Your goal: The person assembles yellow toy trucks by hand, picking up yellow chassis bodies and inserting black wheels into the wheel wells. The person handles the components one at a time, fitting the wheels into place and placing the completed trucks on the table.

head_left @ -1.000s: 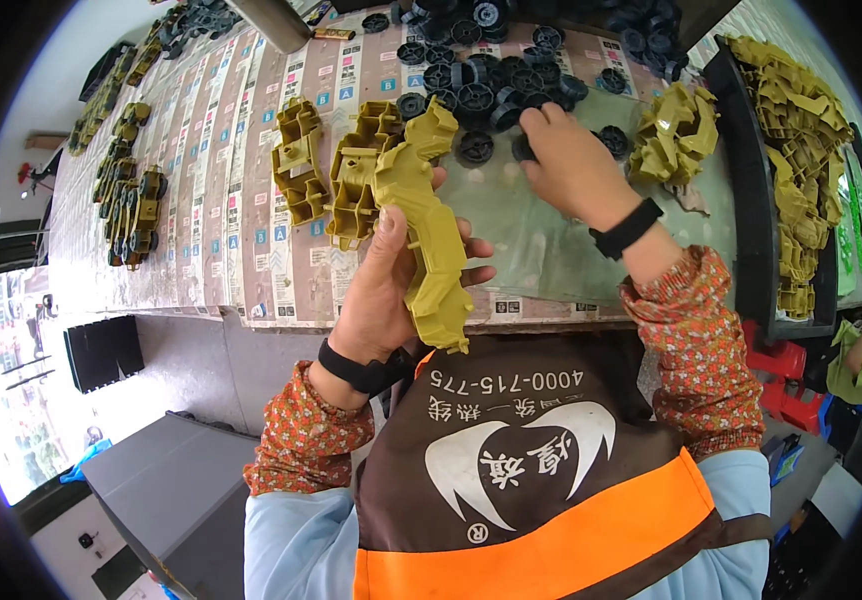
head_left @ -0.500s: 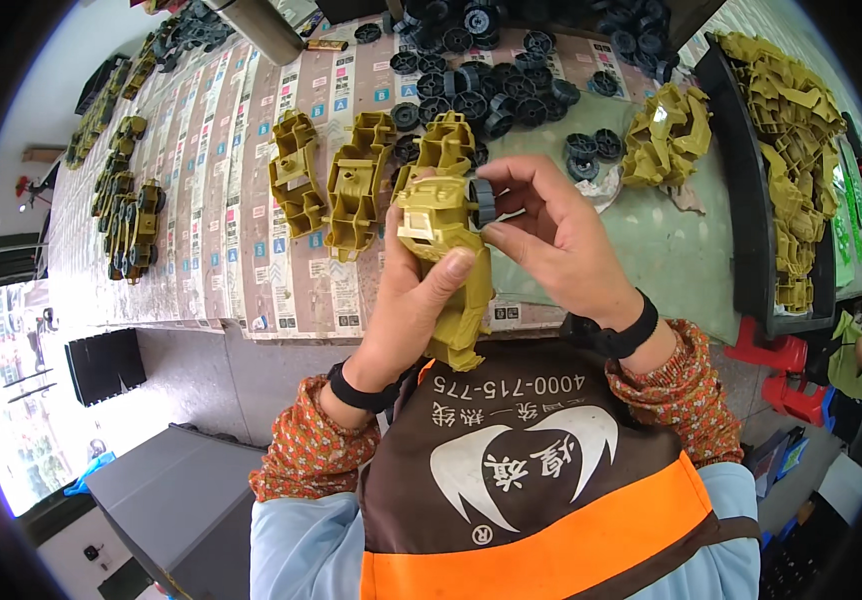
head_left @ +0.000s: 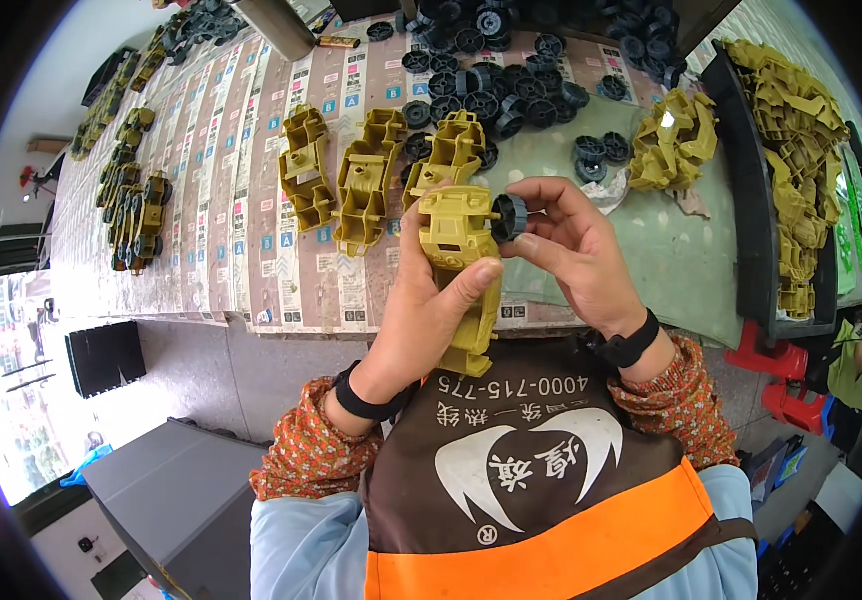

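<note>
My left hand (head_left: 419,312) is closed around an olive-yellow plastic toy vehicle body (head_left: 457,222), thumb along its near side. A dark grey toy wheel (head_left: 511,217) is pinched between the thumb and fingers of my right hand (head_left: 583,258). It sits at the body's right side with its hub face partly showing; whether it touches the axle end I cannot tell. Just beyond my hands lie three more yellow bodies: one at the left (head_left: 306,168), a middle one (head_left: 367,185), and one partly behind the held body (head_left: 453,150).
Loose dark wheels (head_left: 486,100) are heaped at the table's far side. Yellow parts (head_left: 673,140) lie on the glass sheet (head_left: 671,270), and a black crate (head_left: 751,255) of more stands at the right. Wheeled vehicles (head_left: 139,215) line the left. A metal post (head_left: 276,28) rises far left.
The wheel in my right hand has shifted right and turned, showing more of its hub face and a wider gap from the body. The view has also shifted slightly.
</note>
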Demonstrator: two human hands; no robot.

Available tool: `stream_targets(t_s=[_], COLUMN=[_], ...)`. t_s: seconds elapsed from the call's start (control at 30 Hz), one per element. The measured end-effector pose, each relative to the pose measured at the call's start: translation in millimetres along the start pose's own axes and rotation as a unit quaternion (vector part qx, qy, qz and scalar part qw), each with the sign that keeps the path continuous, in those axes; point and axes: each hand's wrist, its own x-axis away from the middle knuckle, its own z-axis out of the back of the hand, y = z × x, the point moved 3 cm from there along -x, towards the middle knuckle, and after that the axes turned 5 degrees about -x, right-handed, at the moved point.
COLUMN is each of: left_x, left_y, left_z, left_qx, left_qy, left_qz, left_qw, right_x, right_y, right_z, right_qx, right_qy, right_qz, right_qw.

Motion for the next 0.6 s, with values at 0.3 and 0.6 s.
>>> stream_targets(t_s=[0.3, 0.6], left_x=[0.2, 0.7], left_y=[-3.4, 2.7], left_z=[1.3, 0.5], left_qx=[-0.066, -0.184], left_qy=[-0.012, -0.029], left_qz=[0.010, -0.032], left_qw=[0.998, 0.982], right_x=[2.1, 17.4], right_y=[2.7, 4.1], right_z=[2.8, -5.7], right_qx=[0.043, 0.115], right_qy=[-0.009, 0.073], right_qz=[0.028, 0.036], right_qw=[0.999, 0.990])
